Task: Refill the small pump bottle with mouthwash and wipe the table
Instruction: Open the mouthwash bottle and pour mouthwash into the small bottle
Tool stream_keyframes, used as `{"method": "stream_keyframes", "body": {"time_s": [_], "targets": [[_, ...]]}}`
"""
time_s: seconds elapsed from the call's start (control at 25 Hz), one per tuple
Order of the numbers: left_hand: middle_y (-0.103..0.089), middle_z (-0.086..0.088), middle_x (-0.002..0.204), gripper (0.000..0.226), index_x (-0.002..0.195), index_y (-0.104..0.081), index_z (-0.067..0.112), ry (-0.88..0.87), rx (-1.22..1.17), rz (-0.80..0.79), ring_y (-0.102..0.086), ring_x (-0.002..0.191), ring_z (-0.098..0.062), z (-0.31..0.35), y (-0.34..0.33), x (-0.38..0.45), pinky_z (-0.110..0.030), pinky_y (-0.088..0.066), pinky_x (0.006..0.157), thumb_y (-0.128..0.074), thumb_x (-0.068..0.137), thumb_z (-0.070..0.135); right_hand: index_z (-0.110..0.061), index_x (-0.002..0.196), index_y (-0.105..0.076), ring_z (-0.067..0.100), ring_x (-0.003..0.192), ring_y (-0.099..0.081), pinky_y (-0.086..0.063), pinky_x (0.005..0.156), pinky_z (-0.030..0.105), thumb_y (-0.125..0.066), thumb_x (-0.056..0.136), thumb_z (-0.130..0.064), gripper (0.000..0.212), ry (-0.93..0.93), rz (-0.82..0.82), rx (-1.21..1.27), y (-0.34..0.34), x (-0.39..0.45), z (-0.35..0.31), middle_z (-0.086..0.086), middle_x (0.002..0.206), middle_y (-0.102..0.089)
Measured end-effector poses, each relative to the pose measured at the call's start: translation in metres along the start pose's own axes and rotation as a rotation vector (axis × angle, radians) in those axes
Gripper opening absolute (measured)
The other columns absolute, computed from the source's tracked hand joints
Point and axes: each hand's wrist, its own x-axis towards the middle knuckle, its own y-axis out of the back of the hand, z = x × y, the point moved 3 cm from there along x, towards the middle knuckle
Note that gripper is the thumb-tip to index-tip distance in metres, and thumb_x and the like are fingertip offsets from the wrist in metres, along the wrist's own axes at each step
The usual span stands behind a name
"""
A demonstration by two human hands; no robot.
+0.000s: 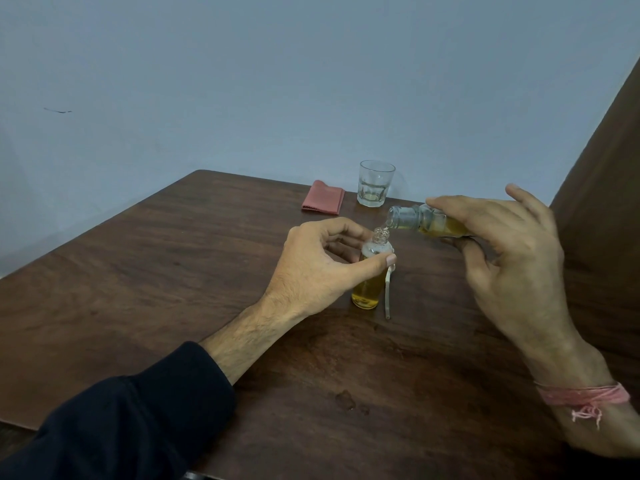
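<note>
Left hand (322, 268): closed around the shoulder of the small pump bottle (371, 275), upright on the table (173, 271), part-filled with amber liquid. Pump tube (389, 292): apparently lying just beside it. Refill bottle (426, 221): long axis near horizontal, mouth leftward directly over the small neck, gripped by right hand (512, 251). Pour hinges on this mouth-over-neck alignment. Cloth (323, 201), glass (375, 183): well behind.

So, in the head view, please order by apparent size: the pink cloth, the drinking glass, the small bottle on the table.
Largest to smallest:
1. small bottle, though it is nearer and partly hidden by the left hand
2. pink cloth and drinking glass look about alike, so unranked
</note>
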Motion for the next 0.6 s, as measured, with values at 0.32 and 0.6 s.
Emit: {"method": "stream_keyframes", "body": {"time_s": [0.32,0.6], "targets": [[-0.088,0.014,0.096,0.029,0.105,-0.09,0.028,0.005,-0.01,-0.012,-0.083,0.089,-0.012,-0.0003,-0.0006,0.0005,-0.036,-0.071,0.084,-0.102,0.085,0.045,-0.025,0.144,-0.072,0.023,0.125,-0.072,-0.034,0.127,0.06,-0.077,0.091,0.009,0.064,-0.002,-0.003,0.005,-0.0012,-0.0006,0.001,-0.004,0.134,-0.078],[-0.088,0.017,0.097,0.027,0.105,-0.089,0.031,0.002,-0.007,-0.025,-0.083,0.089,-0.008,0.0,-0.0004,0.0006,-0.034,-0.071,0.084,-0.101,0.086,0.046,-0.024,0.144,-0.073,0.023,0.125,-0.072,-0.034,0.128,0.06,-0.075,0.091,0.008,0.062,0.0,-0.016,0.014,-0.0008,0.0003,0.0008,-0.005,0.134,-0.078]]}}
